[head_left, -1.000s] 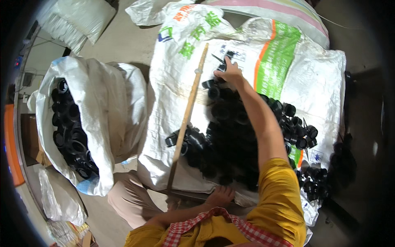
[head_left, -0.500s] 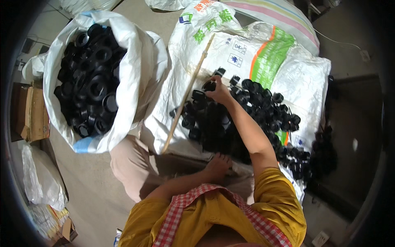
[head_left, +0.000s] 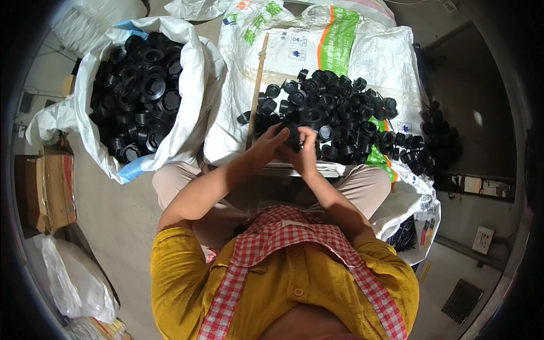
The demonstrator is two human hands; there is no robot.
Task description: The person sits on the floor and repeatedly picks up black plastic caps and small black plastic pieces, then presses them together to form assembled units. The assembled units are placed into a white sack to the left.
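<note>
In front of me, low over the near edge of a heap of black plastic caps (head_left: 334,102), my two hands have come together. My left hand (head_left: 271,146) is closed round one black plastic cap (head_left: 291,134), its thumb along the top. From the other side my right hand (head_left: 306,152) grips the same cap with bent fingers. The cap's lower part is hidden by the fingers and shadow. Loose caps of the heap lie just beyond both hands, on a white woven sack (head_left: 243,73).
A wooden stick (head_left: 259,85) lies on the sack, left of the heap. Further left stands an open white sack (head_left: 195,79) full of black threaded rings and caps. Cardboard boxes (head_left: 59,190) and a plastic bag (head_left: 79,277) edge the left. More dark parts lie at right.
My right hand has drawn back from the far side of the heap toward me. My left hand has risen from my lap to meet it at a cap. The view has shifted.
</note>
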